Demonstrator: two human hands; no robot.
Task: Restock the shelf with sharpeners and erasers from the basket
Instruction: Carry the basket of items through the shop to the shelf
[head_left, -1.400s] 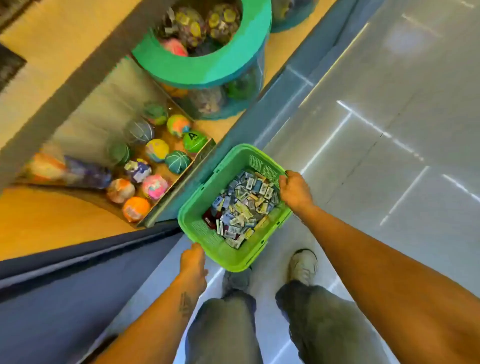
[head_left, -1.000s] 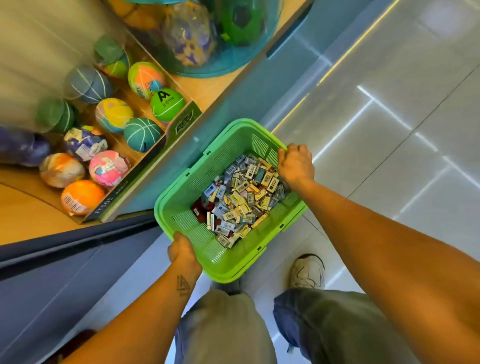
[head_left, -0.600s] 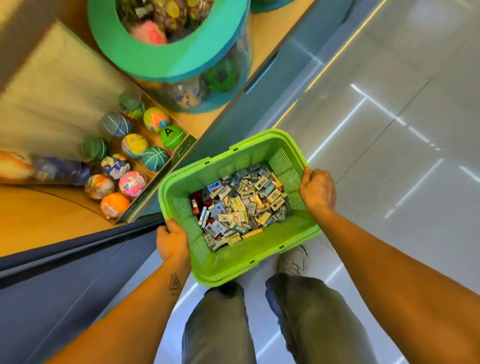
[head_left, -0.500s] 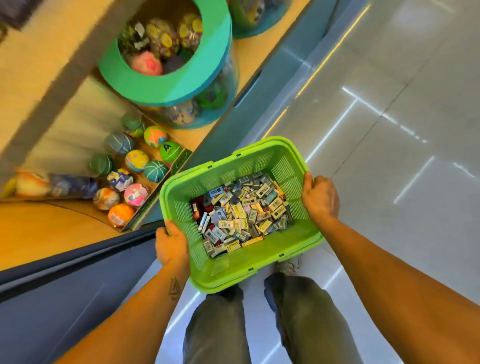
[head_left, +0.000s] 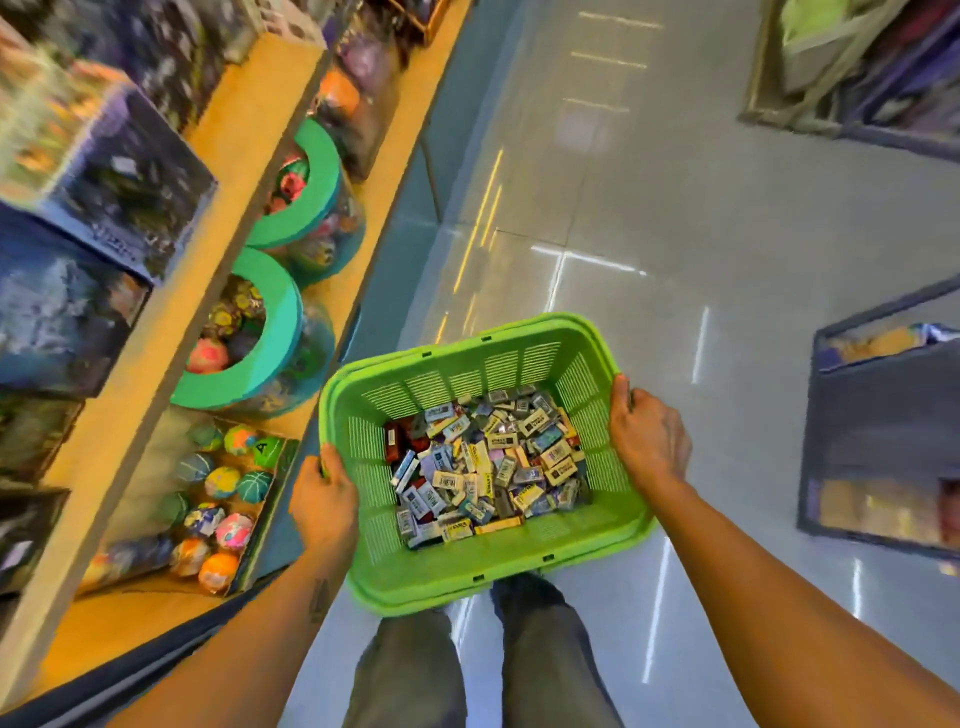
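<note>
Left hand (head_left: 323, 499) grips the left rim of the basket (head_left: 441, 571), fingers curled over the edge. Right hand (head_left: 647, 436) grips the right rim likewise. Both arms reach forward, and the basket is carried above the floor (head_left: 675, 208). Small packs (head_left: 483, 462) cover its bottom. The shelf (head_left: 249, 130) stands on the left, with balls (head_left: 223, 483) near its front edge.

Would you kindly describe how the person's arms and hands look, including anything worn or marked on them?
Both forearms are bare, with no sleeves, gloves, watch or rings visible. The left forearm carries a small dark tattoo just below the left hand. The right hand shows no markings.
</note>
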